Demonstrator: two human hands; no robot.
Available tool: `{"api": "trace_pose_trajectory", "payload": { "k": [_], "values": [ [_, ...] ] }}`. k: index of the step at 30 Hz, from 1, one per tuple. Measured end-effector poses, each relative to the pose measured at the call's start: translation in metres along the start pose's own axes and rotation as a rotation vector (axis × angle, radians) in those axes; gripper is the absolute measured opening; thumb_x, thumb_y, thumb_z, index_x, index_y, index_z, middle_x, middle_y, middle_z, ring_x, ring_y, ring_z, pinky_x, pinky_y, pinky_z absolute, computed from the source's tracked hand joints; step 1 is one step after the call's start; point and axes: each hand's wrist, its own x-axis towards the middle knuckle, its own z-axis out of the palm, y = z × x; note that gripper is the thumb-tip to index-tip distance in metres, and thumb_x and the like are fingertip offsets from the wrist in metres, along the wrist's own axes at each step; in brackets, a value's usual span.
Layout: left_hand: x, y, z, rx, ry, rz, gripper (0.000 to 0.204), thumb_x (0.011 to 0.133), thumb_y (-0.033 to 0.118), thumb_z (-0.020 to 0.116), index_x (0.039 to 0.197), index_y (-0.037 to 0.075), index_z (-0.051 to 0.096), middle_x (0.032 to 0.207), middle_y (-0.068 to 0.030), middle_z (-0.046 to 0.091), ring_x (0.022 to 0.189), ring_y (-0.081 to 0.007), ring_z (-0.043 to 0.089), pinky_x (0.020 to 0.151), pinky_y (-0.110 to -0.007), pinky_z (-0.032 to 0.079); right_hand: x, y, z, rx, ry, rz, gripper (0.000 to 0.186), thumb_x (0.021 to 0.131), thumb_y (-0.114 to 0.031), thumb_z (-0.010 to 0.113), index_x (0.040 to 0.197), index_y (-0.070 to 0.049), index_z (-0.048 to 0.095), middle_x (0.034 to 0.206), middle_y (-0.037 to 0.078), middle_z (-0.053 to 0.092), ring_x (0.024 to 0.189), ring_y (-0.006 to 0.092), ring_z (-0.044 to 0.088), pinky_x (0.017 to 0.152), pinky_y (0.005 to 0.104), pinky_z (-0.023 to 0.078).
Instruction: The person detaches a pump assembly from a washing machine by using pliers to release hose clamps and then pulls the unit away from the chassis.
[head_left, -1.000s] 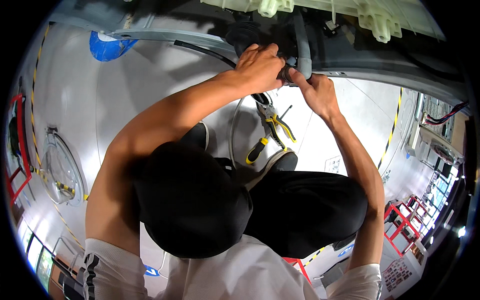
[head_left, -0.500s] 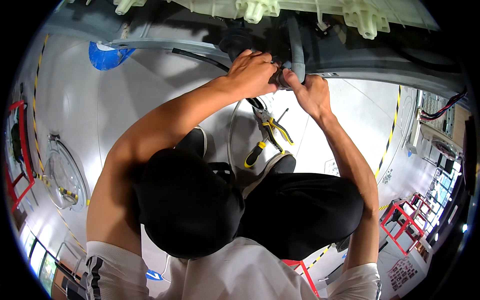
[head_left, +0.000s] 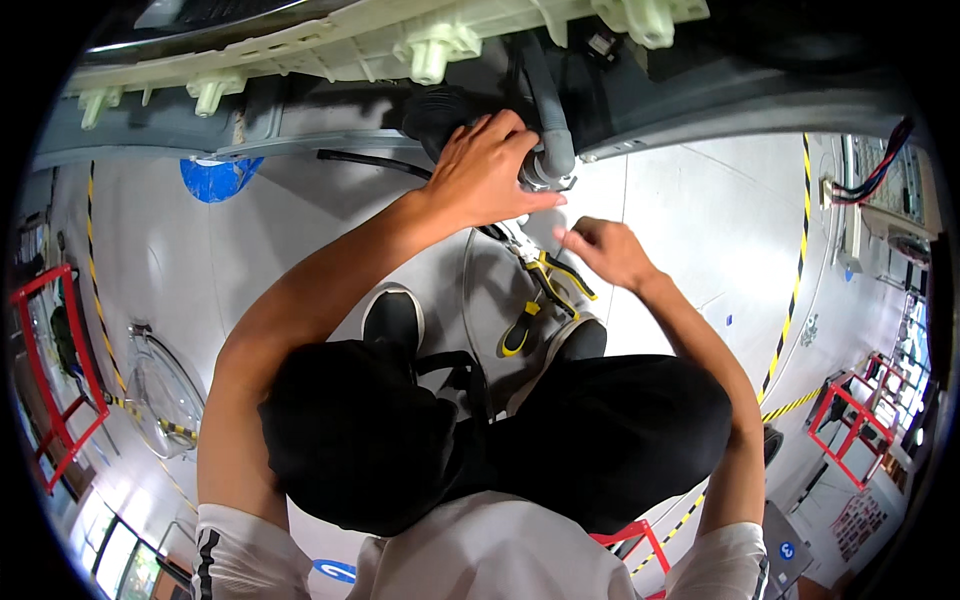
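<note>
Overhead, grey ribbed hose (head_left: 553,130), clamp-ended, under left hand (head_left: 485,170).

Factory floor: grey painted floor (head_left: 300,230), yellow-black hazard tape (head_left: 800,260), red steel racks (head_left: 850,430), pliers (head_left: 540,290)

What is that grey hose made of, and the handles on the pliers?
The hose looks like dull grey rubber or soft plastic: it bends smoothly and has no shine. The pliers handles seem coated in yellow and black rubbery plastic, matte, while the jaws look like bare steel.
</note>
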Motion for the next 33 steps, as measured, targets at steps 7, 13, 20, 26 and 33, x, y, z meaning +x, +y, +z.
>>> {"api": "trace_pose_trajectory", "payload": {
  "k": [7,13,20,26,33],
  "values": [
    [0.021,0.010,-0.004,-0.103,0.041,-0.048,0.045,0.068,0.041,0.079,0.071,-0.002,0.067,0.071,-0.0122,0.064,0.066,-0.0290,0.065,0.062,-0.038,0.051,-0.023,0.026,0.103,-0.387,0.066,-0.048,0.105,0.067,-0.065,0.072,0.143,-0.005,0.032,0.142,0.021,0.032,0.132,0.0363,0.032,0.108,0.0499,0.026],
    [0.031,0.003,-0.026,-0.374,-0.003,-0.237,0.036,0.071,0.032,0.078,0.068,-0.002,0.066,0.058,-0.0093,0.061,0.051,-0.0150,0.055,0.052,-0.029,0.045,-0.026,0.031,0.119,-0.261,0.201,-0.025,0.097,0.066,-0.041,0.083,0.143,-0.008,0.033,0.136,0.019,0.037,0.127,0.0361,0.038,0.102,0.0477,0.033],
    [0.035,-0.004,-0.059,-0.598,-0.132,-0.447,0.029,0.080,0.026,0.070,0.076,-0.003,0.065,0.064,0.0031,0.057,0.057,-0.0027,0.044,0.048,-0.022,0.034,-0.029,0.053,0.139,-0.098,0.427,-0.096,0.079,0.072,-0.027,0.078,0.138,-0.005,0.041,0.118,0.020,0.048,0.103,0.0369,0.055,0.083,0.0423,0.049],
    [0.033,-0.004,-0.059,-0.591,-0.122,-0.566,0.026,0.081,0.024,0.070,0.083,-0.002,0.067,0.069,0.0034,0.058,0.062,-0.0029,0.045,0.054,-0.022,0.037,-0.026,0.071,0.135,0.253,0.349,-0.025,0.060,0.079,-0.038,0.068,0.123,0.000,0.055,0.097,0.020,0.061,0.087,0.0342,0.062,0.080,0.0419,0.050],
    [0.032,-0.011,-0.058,-0.663,-0.128,-0.552,0.024,0.082,0.019,0.069,0.089,-0.003,0.068,0.075,0.0007,0.063,0.066,-0.0043,0.052,0.061,-0.021,0.042,-0.078,0.043,0.097,1.809,0.166,0.419,0.044,0.097,-0.034,0.039,0.126,-0.005,0.054,0.077,0.000,0.049,0.060,0.0082,0.044,0.053,0.0239,0.040]
  ]
}}
